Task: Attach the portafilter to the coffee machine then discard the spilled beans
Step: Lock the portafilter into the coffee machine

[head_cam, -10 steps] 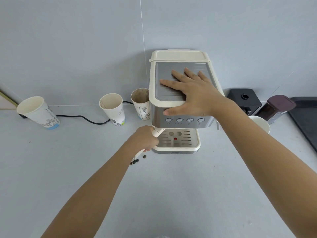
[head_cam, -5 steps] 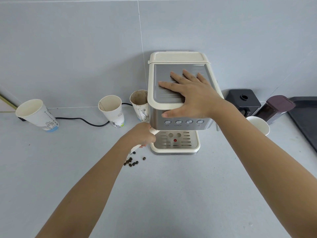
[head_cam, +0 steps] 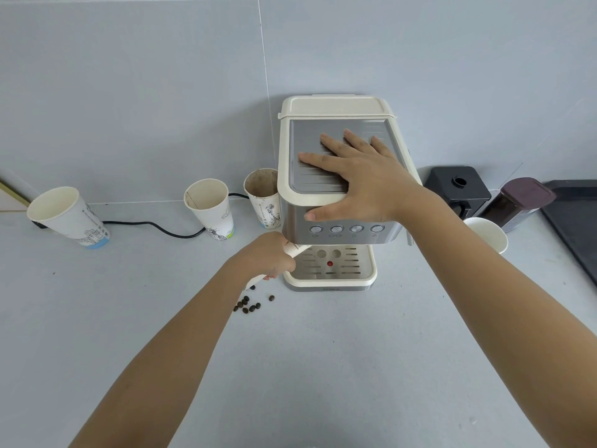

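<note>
A cream and steel coffee machine (head_cam: 336,106) stands against the grey wall. My right hand (head_cam: 358,176) lies flat on its ribbed top, fingers spread. My left hand (head_cam: 268,257) is closed around the cream handle of the portafilter (head_cam: 298,249), which runs up under the machine's front left corner; its head is hidden beneath the body. Several dark coffee beans (head_cam: 250,304) lie loose on the counter just below my left wrist, left of the drip tray (head_cam: 332,279).
Three paper cups stand left of the machine: one tilted at far left (head_cam: 66,215), one in the middle (head_cam: 210,206), one stained brown (head_cam: 263,195). A black cable (head_cam: 155,226) runs behind them. Right side: white cup (head_cam: 487,234), black grinder (head_cam: 458,189), dark-lidded jar (head_cam: 520,202), dark tray (head_cam: 578,215).
My left hand has kept its grip on the handle and shifted slightly left and up, uncovering more beans. The right hand stays flat on the machine's top.
</note>
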